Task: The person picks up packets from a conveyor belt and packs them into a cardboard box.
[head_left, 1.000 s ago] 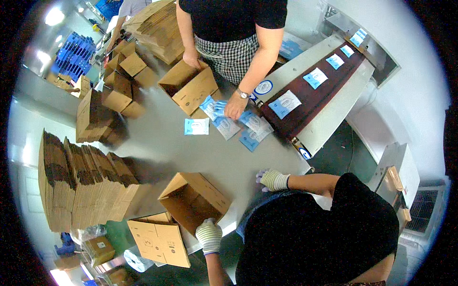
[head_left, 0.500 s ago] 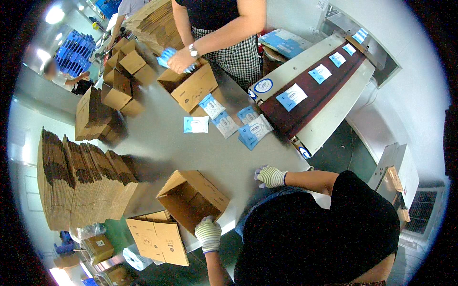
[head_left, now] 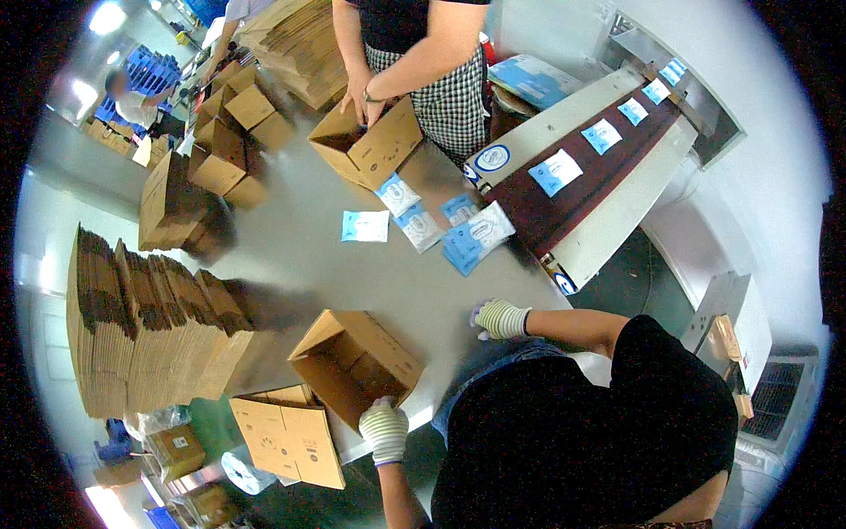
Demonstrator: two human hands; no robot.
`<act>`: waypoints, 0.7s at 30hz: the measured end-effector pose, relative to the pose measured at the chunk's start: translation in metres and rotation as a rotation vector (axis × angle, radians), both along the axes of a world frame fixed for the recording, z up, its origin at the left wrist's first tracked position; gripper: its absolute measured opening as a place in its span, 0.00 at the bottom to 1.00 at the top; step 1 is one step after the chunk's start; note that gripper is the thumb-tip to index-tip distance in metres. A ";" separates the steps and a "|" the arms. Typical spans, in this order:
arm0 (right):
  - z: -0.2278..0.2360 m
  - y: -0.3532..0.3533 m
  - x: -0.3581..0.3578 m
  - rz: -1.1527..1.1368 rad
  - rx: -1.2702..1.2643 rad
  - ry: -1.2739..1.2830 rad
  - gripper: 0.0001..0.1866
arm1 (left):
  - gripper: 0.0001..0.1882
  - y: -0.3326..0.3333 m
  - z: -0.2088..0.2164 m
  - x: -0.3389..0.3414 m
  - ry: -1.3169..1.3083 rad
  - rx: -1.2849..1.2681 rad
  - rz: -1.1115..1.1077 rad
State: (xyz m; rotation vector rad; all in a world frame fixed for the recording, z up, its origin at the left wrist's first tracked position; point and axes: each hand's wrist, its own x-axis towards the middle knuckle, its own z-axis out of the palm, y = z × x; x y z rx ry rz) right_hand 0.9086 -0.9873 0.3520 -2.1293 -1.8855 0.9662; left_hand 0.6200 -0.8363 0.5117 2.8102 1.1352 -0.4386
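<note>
Cardboard box [head_left: 357,363] sits open at the near edge of the grey surface [head_left: 370,282], tilted on its side. The gloved left hand [head_left: 384,429] grips its lower corner, fingers curled. The right hand [head_left: 501,319] rests flat, fingers together. A loose grip could let the box tip off the edge.

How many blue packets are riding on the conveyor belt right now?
4, in a row on the dark belt: lowest packet, second packet, third packet, top packet. More may be hidden inside the machine.
</note>
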 end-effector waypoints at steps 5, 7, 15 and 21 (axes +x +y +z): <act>-0.007 -0.002 0.000 0.016 0.094 -0.004 0.20 | 0.13 -0.003 -0.004 -0.001 -0.013 0.017 -0.002; -0.005 -0.004 -0.002 0.024 0.159 -0.034 0.19 | 0.13 -0.005 -0.001 0.004 0.046 0.003 0.032; -0.006 -0.002 -0.012 0.008 0.011 0.004 0.19 | 0.13 -0.006 -0.003 0.006 0.033 0.020 0.010; -0.003 -0.001 -0.018 0.014 0.051 0.008 0.19 | 0.13 -0.003 -0.007 0.004 0.006 0.001 0.022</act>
